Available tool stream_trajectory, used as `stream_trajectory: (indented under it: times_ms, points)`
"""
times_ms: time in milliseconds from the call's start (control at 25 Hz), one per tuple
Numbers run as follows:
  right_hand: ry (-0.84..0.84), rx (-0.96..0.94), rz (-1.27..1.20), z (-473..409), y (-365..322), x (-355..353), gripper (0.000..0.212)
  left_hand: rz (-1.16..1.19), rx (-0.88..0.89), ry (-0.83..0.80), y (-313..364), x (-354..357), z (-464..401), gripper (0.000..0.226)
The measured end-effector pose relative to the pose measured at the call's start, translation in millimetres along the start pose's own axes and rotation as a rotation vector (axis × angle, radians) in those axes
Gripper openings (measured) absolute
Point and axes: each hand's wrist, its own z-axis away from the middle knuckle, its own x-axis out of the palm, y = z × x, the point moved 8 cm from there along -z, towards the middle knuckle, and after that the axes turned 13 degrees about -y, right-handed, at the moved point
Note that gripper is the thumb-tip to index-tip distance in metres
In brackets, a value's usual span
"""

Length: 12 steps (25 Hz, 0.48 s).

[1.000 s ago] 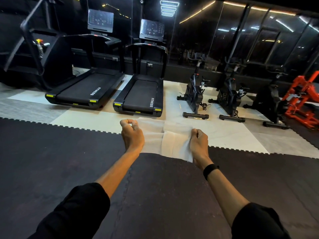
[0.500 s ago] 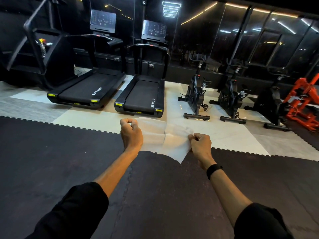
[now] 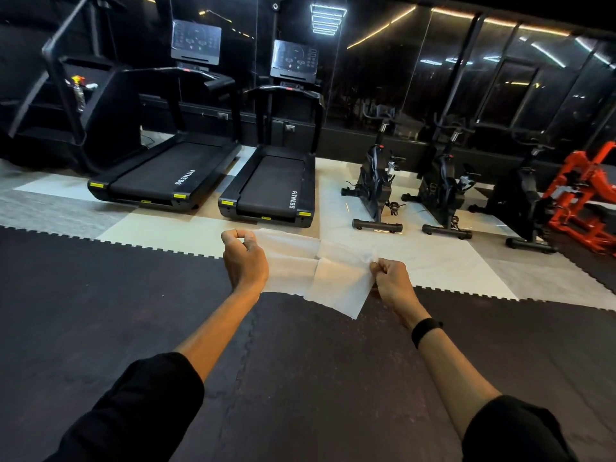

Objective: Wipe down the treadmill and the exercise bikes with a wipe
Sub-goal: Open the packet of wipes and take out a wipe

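Wipe (image 3: 320,275) stretched between both grips.

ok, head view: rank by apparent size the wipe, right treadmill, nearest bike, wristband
1. Right treadmill.
2. Nearest bike and wipe: alike in the frame; the wipe is far closer to the camera, so no ranking.
3. Wristband.

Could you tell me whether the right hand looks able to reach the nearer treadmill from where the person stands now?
Probably not yet. The right hand and the left hand both pinch the wipe out front, and the treadmill sits well beyond them across open floor. Nothing blocks the way, so walking closer should do.
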Motion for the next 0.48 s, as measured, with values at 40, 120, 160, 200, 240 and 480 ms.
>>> stream_trajectory:
  times_ms: [40,120,160,200,240,480]
  points:
    - [-0.051,0.011,0.035,2.8,-0.9,1.0,0.03,-0.003,-0.001,0.005,-0.7,-2.0,-0.1,0.011]
    - [-0.087,0.016,0.06,9.4,-2.2,-1.7,0.024,-0.009,-0.002,0.009,-2.4,-4.8,0.1,0.009]
    - [-0.054,0.007,0.047,12.5,-3.3,-6.8,0.017,-0.01,-0.003,0.004,-3.2,-5.0,0.8,0.008]
    - [0.0,-0.004,0.016,13.9,-2.1,-13.2,0.012,-0.012,-0.005,-0.007,-3.4,-4.4,2.1,0.007]
    - [0.054,-0.008,-0.023,15.4,-0.4,-18.9,0.009,-0.011,-0.005,-0.018,-3.7,-2.9,3.3,0.007]
    - [0.158,0.047,0.088,22.7,22.6,-34.9,0.012,-0.018,0.012,-0.065,0.1,10.7,13.0,0.006]
